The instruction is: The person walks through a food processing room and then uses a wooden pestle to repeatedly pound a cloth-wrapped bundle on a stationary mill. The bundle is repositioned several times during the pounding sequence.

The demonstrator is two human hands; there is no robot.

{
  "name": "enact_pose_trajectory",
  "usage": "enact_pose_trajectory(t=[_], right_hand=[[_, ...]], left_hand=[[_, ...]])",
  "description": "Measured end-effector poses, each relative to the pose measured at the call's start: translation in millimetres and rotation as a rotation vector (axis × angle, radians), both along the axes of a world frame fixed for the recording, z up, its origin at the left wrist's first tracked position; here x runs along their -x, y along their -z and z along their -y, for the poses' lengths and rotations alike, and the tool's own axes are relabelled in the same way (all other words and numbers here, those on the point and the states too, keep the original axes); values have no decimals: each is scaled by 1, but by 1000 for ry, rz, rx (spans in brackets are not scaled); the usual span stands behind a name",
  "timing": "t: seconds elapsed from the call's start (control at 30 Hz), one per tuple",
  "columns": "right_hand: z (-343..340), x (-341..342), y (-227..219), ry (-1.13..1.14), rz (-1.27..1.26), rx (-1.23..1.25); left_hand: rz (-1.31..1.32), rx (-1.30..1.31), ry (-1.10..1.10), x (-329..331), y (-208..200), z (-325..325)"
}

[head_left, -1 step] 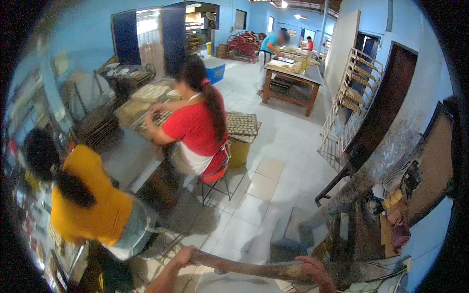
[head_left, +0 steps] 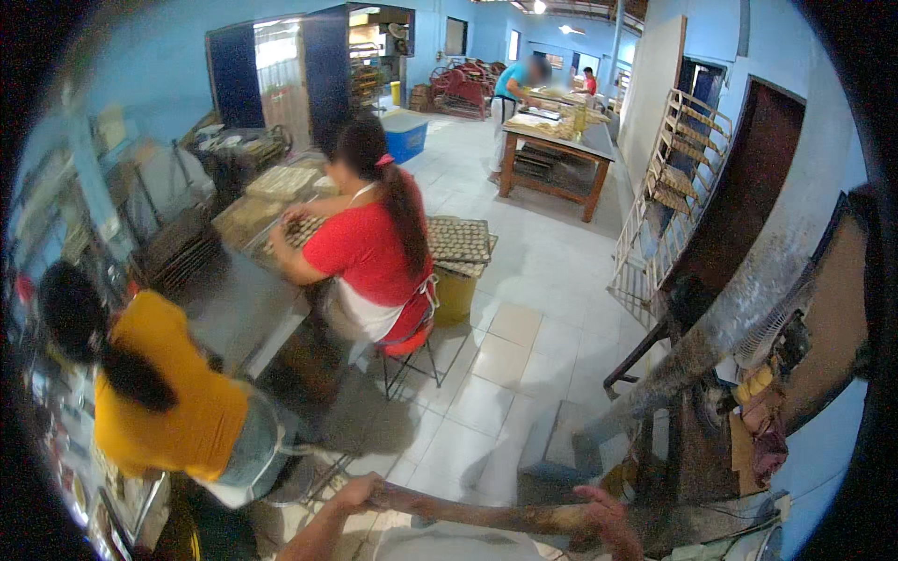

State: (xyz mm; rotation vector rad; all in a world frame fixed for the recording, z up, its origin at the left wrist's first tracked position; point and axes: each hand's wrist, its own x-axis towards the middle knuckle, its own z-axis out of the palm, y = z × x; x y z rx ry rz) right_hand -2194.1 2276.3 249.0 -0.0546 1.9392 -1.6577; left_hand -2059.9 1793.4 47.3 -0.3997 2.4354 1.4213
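A long dark brown bar-like thing (head_left: 468,510), perhaps the wooden edge of a tray or board, spans the bottom of the view in front of my pale clothing. My left hand (head_left: 354,494) is closed round its left end. Over the right part of the bar, my right hand (head_left: 608,525) has its fingers stretched out and apart; whether the palm touches the wood is hard to see. What lies under the bar is hidden.
At left, a person in yellow (head_left: 173,383) and a seated person in red (head_left: 374,238) work along a grey table (head_left: 234,309). Stacked trays (head_left: 458,238) stand behind the stool (head_left: 407,346). A rack (head_left: 669,187), a metal post (head_left: 711,346) and a cluttered bench (head_left: 702,449) line the right.
My right hand's fingers have lifted and spread from the bar. The left hand keeps its hold. The whole view has shifted slightly, and the person in red has barely moved.
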Motion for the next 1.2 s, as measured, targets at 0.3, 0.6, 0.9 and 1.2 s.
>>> enact_pose_trajectory(t=[0.3,0.6,0.9,1.2], right_hand=[[19,299,97,336,-738,-72],[46,736,115,368,-413,-429],[36,995,223,-456,-767,-1001],[14,1206,179,426,-252,-66]], left_hand=[[250,-349,252,284,162,-3],[191,-103,-513,588,75,-32],[-119,396,-254,844,135,-5],[-110,53,119,1235,58,30]])
